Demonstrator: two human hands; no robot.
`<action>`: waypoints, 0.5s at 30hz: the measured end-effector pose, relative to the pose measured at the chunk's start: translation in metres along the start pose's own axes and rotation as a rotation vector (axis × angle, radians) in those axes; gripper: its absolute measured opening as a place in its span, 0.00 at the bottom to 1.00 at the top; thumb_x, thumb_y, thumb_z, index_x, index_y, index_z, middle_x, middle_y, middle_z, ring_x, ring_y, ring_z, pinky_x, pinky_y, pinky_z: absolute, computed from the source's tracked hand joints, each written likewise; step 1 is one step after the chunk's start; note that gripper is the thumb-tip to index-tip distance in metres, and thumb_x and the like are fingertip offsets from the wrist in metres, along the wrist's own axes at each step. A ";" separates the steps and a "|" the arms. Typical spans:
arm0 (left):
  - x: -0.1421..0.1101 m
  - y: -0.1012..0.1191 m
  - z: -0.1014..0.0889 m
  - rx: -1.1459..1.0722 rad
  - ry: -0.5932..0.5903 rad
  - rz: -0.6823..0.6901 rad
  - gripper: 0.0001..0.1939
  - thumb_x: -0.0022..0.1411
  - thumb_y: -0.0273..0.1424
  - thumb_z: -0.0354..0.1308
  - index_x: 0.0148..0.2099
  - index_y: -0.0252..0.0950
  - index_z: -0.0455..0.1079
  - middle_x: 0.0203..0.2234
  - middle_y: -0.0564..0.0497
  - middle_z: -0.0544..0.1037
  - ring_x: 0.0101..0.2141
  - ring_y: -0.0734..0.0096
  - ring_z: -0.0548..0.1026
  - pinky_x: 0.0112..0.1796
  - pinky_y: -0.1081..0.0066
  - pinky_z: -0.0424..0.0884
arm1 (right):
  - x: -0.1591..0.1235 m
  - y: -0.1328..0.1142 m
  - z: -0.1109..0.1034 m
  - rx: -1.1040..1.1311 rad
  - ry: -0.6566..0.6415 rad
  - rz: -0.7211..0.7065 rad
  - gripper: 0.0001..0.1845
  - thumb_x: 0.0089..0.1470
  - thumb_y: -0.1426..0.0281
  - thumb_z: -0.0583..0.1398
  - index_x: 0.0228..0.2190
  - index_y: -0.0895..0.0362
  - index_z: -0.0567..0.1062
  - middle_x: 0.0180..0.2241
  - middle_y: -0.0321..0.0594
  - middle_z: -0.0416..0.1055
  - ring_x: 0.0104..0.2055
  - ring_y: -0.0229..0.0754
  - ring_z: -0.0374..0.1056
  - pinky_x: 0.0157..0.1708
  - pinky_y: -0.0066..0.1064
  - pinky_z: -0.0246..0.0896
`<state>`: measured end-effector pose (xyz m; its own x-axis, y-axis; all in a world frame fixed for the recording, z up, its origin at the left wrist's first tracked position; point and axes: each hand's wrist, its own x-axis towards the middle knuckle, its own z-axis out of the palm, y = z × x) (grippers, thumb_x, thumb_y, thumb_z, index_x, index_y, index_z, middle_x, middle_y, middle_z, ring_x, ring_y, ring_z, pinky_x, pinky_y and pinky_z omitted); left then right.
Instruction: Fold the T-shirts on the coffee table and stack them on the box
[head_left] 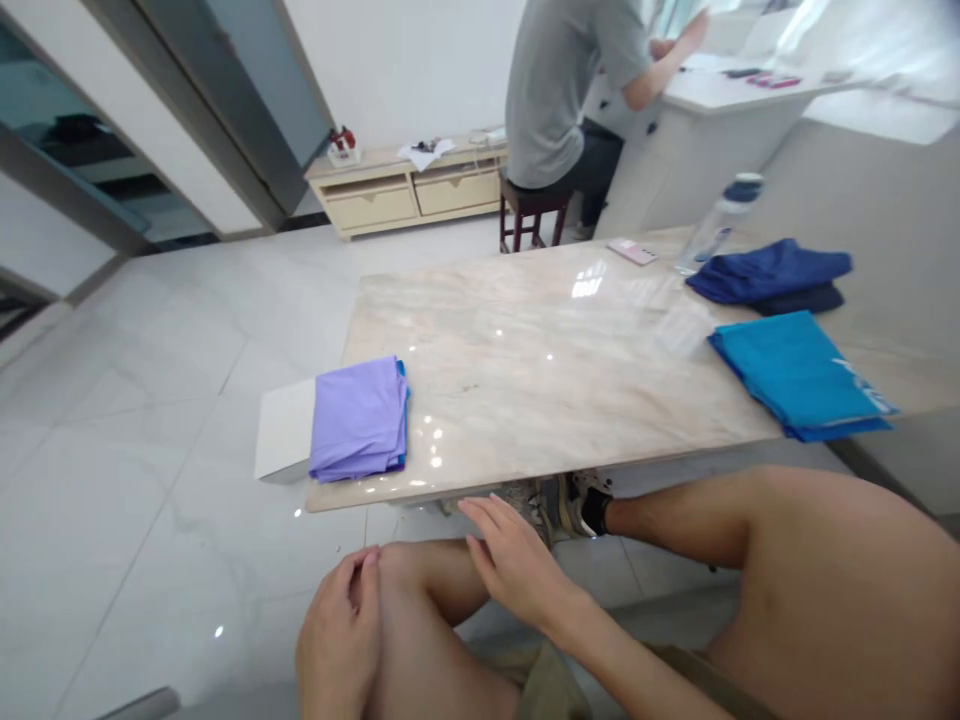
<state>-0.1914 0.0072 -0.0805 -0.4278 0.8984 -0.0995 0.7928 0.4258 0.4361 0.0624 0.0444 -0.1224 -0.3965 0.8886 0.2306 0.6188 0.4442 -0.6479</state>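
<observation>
My left hand (341, 635) rests on my bent left knee, its fingers loosely curved over it and holding nothing. Above my lower leg, close to the table's front edge, my right hand (517, 560) has its fingers stretched out with nothing in them. A folded stack of purple cloth or bags (356, 420), with blue showing beneath, lies at the left end of the marble table (525, 370). At the right end lies a folded bright blue bag (806, 370) with white print. Neither hand touches these stacks.
A white box (285, 430) sits beside the purple stack. Toward the table's back right are a phone (632, 251), a clear bottle (720, 225) and dark blue cloth (772, 272). Beyond, a person in a grey shirt (559, 95) sits on a stool (532, 205) near a low cabinet (375, 205).
</observation>
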 end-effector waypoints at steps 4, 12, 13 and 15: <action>-0.013 0.021 0.000 -0.044 0.046 0.201 0.25 0.73 0.50 0.47 0.51 0.44 0.82 0.54 0.45 0.86 0.55 0.48 0.82 0.59 0.52 0.76 | -0.066 -0.001 -0.079 -0.096 0.130 0.058 0.27 0.71 0.77 0.53 0.66 0.53 0.75 0.59 0.47 0.80 0.61 0.49 0.77 0.73 0.60 0.64; -0.045 0.093 0.028 -0.044 0.157 0.618 0.31 0.74 0.49 0.45 0.67 0.38 0.73 0.67 0.37 0.76 0.69 0.43 0.70 0.74 0.45 0.60 | -0.150 0.007 -0.215 -0.487 0.483 0.354 0.36 0.72 0.70 0.54 0.77 0.53 0.61 0.77 0.51 0.58 0.79 0.61 0.54 0.78 0.71 0.41; -0.050 0.103 0.033 -0.038 0.167 0.658 0.32 0.74 0.48 0.45 0.69 0.37 0.71 0.68 0.37 0.74 0.70 0.42 0.69 0.74 0.44 0.58 | -0.159 0.014 -0.220 -0.502 0.512 0.397 0.39 0.72 0.69 0.54 0.79 0.52 0.56 0.79 0.51 0.52 0.81 0.61 0.50 0.78 0.70 0.44; -0.061 0.123 0.041 -0.026 0.183 0.723 0.33 0.74 0.47 0.44 0.71 0.37 0.69 0.69 0.37 0.73 0.71 0.42 0.68 0.74 0.44 0.58 | -0.175 0.030 -0.218 -0.509 0.574 0.454 0.43 0.72 0.68 0.55 0.81 0.53 0.48 0.81 0.51 0.46 0.82 0.62 0.47 0.76 0.67 0.52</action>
<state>-0.0506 0.0094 -0.0576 0.1294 0.9202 0.3695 0.8943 -0.2693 0.3574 0.2985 -0.0725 -0.0237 0.2758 0.8510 0.4469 0.9143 -0.0888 -0.3952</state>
